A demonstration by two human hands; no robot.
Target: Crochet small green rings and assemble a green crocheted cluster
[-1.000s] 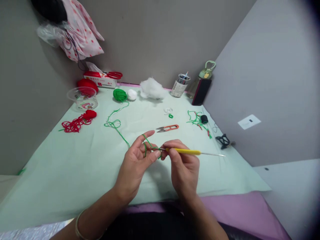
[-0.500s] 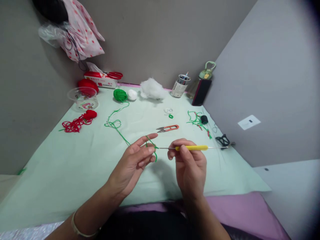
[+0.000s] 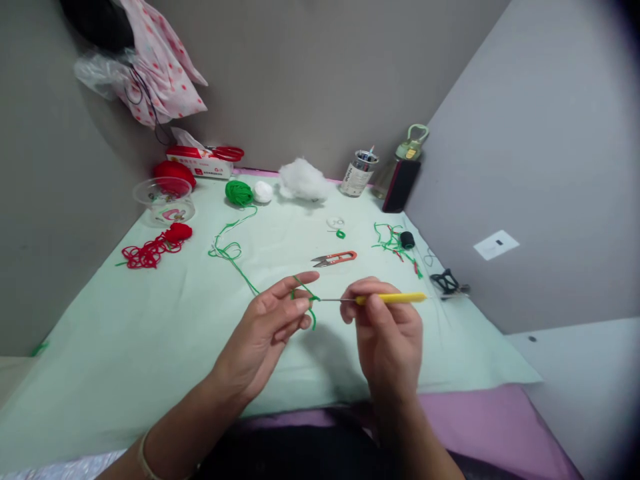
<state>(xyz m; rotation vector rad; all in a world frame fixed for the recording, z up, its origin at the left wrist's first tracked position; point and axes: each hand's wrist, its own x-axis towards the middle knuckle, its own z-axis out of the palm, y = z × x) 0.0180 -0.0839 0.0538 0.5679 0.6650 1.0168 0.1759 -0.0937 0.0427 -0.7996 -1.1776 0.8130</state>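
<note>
My left hand (image 3: 270,327) pinches green yarn (image 3: 313,319) between thumb and fingers, with a strand looped over its raised index finger and a short tail hanging below. From there the strand trails back across the table to a green yarn ball (image 3: 239,193). My right hand (image 3: 393,333) grips a crochet hook (image 3: 407,298) by its yellow handle. The hook's thin metal shaft points left, and its tip is at the green yarn by my left fingertips. Orange-handled thread snips (image 3: 336,258) lie just beyond my hands.
Behind are white stuffing (image 3: 303,180), a white ball (image 3: 263,192), a pen can (image 3: 358,173) and a phone (image 3: 402,186) leaning on a bottle (image 3: 413,142). Red yarn (image 3: 150,253) and a clear tub (image 3: 167,203) are left; yarn scraps (image 3: 395,243) and black thread (image 3: 407,240) sit right.
My right hand and the crochet hook have shifted slightly to the right. My left hand keeps its pinch on the yarn, its index fingertip slightly lower.
</note>
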